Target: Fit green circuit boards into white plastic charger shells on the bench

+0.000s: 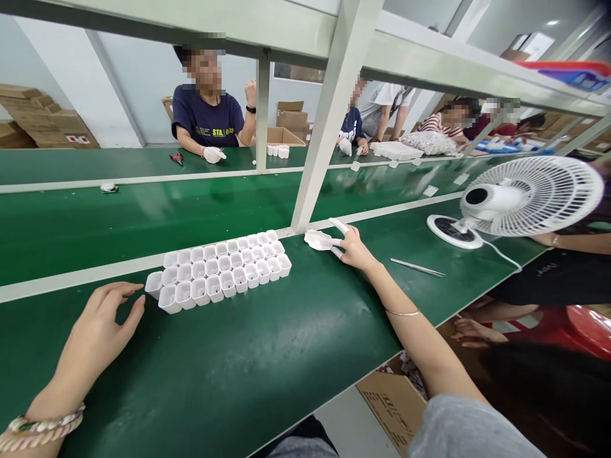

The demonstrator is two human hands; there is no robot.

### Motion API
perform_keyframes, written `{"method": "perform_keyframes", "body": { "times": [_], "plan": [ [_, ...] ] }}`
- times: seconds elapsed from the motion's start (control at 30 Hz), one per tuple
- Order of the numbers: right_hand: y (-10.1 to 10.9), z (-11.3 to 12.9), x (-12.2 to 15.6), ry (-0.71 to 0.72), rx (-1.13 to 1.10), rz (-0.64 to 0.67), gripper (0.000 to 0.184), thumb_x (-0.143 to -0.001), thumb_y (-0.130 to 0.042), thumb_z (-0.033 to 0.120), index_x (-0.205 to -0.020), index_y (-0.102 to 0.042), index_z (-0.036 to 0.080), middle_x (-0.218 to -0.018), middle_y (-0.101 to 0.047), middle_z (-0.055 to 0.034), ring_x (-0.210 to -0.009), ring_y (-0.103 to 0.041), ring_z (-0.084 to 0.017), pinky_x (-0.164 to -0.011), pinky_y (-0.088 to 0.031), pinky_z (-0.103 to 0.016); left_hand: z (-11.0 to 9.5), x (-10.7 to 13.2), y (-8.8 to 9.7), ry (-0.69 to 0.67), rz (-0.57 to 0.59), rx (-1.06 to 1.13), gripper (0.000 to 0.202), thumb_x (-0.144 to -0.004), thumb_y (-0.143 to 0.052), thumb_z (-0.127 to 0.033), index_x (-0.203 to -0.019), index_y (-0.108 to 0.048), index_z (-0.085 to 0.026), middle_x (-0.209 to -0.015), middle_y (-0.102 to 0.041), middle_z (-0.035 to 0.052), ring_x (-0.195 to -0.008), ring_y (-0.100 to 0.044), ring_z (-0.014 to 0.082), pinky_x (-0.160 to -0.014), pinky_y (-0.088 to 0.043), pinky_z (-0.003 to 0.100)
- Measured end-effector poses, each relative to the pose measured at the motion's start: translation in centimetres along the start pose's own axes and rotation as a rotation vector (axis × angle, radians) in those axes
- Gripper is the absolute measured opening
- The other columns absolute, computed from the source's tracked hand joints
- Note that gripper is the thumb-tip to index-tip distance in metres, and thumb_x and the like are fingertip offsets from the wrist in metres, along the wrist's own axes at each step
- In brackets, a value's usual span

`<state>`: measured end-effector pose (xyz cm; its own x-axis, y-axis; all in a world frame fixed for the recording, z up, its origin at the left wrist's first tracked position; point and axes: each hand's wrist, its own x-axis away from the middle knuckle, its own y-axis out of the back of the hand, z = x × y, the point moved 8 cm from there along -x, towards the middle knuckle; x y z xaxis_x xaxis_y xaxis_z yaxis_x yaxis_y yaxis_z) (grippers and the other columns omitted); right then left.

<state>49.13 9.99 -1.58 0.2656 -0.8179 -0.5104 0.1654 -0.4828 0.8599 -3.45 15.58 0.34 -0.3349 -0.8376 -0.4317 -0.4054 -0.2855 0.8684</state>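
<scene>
My left hand (98, 334) rests on the green table (248, 362), fingers spread and holding nothing, just left of a block of several small white plastic cups (219, 270) set in rows. My right hand (351, 245) reaches far forward to the foot of the white frame post (324, 127). It wears white finger cots and its fingers pinch a small white piece (317, 240) that lies on the table there.
Metal tweezers (417, 268) lie right of my right hand. A white desk fan (520, 200) stands at the right. A green conveyor belt (143, 216) runs behind the cups. Across it sit several other people, with white parts, red pliers (176, 157) and cardboard boxes.
</scene>
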Motion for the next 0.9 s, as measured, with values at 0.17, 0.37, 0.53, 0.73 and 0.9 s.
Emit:
{"method": "perform_keyframes", "body": {
  "times": [0.17, 0.37, 0.53, 0.73, 0.9],
  "plan": [
    [0.0, 0.0, -0.3, 0.020, 0.027, -0.003, 0.017, -0.091, -0.063, 0.026, -0.100, -0.078, 0.025, -0.160, -0.035, -0.0094, -0.140, -0.041, -0.039, -0.106, -0.035, -0.064, 0.3, 0.1, -0.3, 0.014, 0.016, -0.012, 0.052, -0.092, -0.036, -0.057, -0.116, -0.058, -0.016, -0.122, -0.059, 0.0153, -0.094, -0.066, 0.0259, -0.062, -0.052, 0.032],
    [0.5, 0.0, -0.5, 0.003, 0.044, 0.032, 0.019, -0.087, -0.070, 0.038, -0.100, -0.078, 0.027, -0.158, -0.039, -0.0090, -0.137, -0.042, -0.040, -0.105, -0.032, -0.066, 0.6, 0.0, -0.5, 0.002, 0.022, -0.028, 0.053, -0.092, -0.037, -0.057, -0.117, -0.058, -0.016, -0.122, -0.059, 0.0143, -0.094, -0.066, 0.0260, -0.068, -0.053, 0.034],
    [1.2, 0.7, -0.4, 0.050, 0.052, 0.009, 0.019, -0.090, -0.067, 0.035, -0.102, -0.077, 0.024, -0.159, -0.037, -0.0105, -0.139, -0.042, -0.037, -0.105, -0.037, -0.059, 0.7, 0.1, -0.5, 0.026, 0.027, -0.032, 0.052, -0.092, -0.037, -0.057, -0.116, -0.058, -0.017, -0.121, -0.060, 0.0135, -0.094, -0.066, 0.0259, -0.065, -0.052, 0.034],
    [0.1, 1.0, -0.7, 0.034, 0.076, 0.034, 0.014, -0.087, -0.070, 0.026, -0.099, -0.078, 0.024, -0.161, -0.032, -0.0096, -0.140, -0.039, -0.039, -0.107, -0.033, -0.061, 0.6, 0.0, -0.6, 0.018, 0.042, -0.025, 0.053, -0.090, -0.035, -0.059, -0.114, -0.058, -0.018, -0.121, -0.061, 0.0145, -0.093, -0.067, 0.0268, -0.068, -0.053, 0.036],
    [0.1, 1.3, -1.0, 0.044, 0.077, 0.006, 0.014, -0.090, -0.067, 0.031, -0.092, -0.078, 0.023, -0.155, -0.042, -0.0127, -0.138, -0.043, -0.037, -0.105, -0.036, -0.059, 0.4, -0.1, -0.9, 0.003, 0.046, -0.014, 0.051, -0.090, -0.034, -0.058, -0.112, -0.058, -0.019, -0.120, -0.061, 0.0147, -0.092, -0.067, 0.0269, -0.069, -0.053, 0.037]
  ]
}}
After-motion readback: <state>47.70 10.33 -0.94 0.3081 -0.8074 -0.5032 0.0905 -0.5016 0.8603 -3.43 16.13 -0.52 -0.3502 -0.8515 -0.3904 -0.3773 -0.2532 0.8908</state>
